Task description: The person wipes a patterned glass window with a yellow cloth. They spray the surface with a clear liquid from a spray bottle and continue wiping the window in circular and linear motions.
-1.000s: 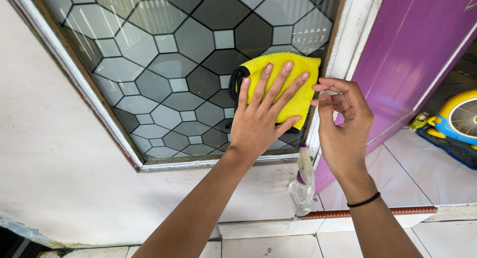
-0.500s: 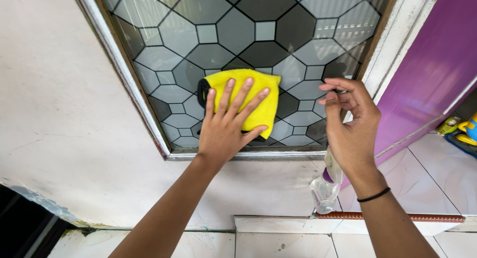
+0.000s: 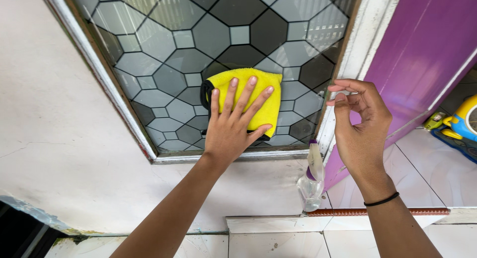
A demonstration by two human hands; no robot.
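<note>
My left hand (image 3: 231, 129) lies flat, fingers spread, pressing a folded yellow cloth (image 3: 272, 111) with a black edge against the patterned glass (image 3: 164, 49) of a window, low in the pane. My right hand (image 3: 360, 134) hovers beside the white window frame (image 3: 362, 44), fingers loosely curled and holding nothing, with a black band on its wrist. A clear spray bottle (image 3: 312, 183) with a purple nozzle stands below that hand, against the wall.
A purple door (image 3: 422, 49) stands right of the window. A yellow and blue toy (image 3: 462, 129) sits on the white tiled floor at the far right. A reddish strip (image 3: 397, 212) edges the tile step below. White plaster wall (image 3: 59, 139) fills the left.
My left hand slid the cloth leftwards away from the right frame, then a little back toward it. My right hand stays raised beside the frame.
</note>
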